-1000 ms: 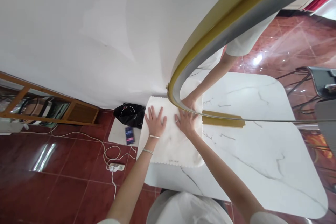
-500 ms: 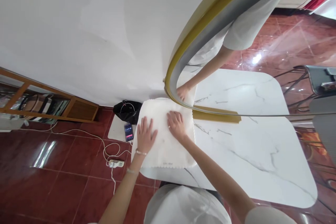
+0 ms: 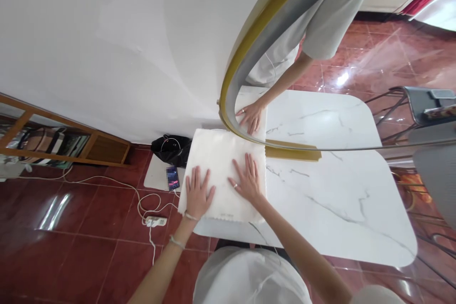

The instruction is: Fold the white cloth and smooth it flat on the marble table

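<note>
A white cloth [image 3: 219, 149] with a scalloped edge lies flat on the white marble-patterned table [image 3: 342, 209]. My left hand [image 3: 198, 195] rests palm down near its left edge, fingers stretched out. Farther right on the same cloth, my right hand [image 3: 248, 181] lies with its fingers spread and a ring on one of them. Neither hand grips anything. Small dark print shows along the cloth's near edge.
A gold-framed mirror [image 3: 228, 78] stands against the wall at the table's far side, reflecting an arm and the room. Left of the table are a black bag [image 3: 170, 151], a phone [image 3: 173, 178], a power strip [image 3: 156, 221] with cables, and a wooden shelf [image 3: 107, 148].
My right hand has slid a little right across the cloth and its fingers have spread wider. My left hand stays flat near the left edge. The camera view has shifted slightly.
</note>
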`<state>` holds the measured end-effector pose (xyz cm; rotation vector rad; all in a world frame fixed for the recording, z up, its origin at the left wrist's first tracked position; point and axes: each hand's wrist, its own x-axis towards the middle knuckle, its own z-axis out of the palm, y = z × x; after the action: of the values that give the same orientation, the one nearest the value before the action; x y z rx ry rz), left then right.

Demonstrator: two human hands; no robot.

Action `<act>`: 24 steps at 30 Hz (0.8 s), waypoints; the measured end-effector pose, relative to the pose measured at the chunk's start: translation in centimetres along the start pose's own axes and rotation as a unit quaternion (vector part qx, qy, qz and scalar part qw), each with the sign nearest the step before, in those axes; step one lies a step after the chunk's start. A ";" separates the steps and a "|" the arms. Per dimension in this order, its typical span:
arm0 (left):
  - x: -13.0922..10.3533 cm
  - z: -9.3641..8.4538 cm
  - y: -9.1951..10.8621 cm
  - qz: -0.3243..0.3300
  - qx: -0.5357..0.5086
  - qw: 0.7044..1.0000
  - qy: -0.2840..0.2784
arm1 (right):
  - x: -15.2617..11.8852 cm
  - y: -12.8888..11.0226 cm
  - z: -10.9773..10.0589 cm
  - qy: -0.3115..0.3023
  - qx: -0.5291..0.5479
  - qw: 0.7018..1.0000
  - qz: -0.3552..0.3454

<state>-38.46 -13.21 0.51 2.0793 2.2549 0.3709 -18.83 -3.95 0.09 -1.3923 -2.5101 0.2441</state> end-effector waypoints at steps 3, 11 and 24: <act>4.3 0.4 -0.8 0.003 -0.003 1.000 -0.009 | 4.9 1.2 0.4 -0.007 -0.016 0.999 0.027; 7.4 0.4 -0.7 -0.019 -0.005 1.000 -0.012 | 8.4 1.4 1.2 0.003 -0.009 0.997 0.080; -8.8 -1.3 1.9 -0.107 0.034 0.994 0.014 | -8.9 -5.0 -0.3 -0.052 0.049 0.988 -0.139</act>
<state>-36.02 -21.96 1.08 1.8451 2.5097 0.3163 -18.29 -14.13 0.41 -1.0025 -2.6974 0.3861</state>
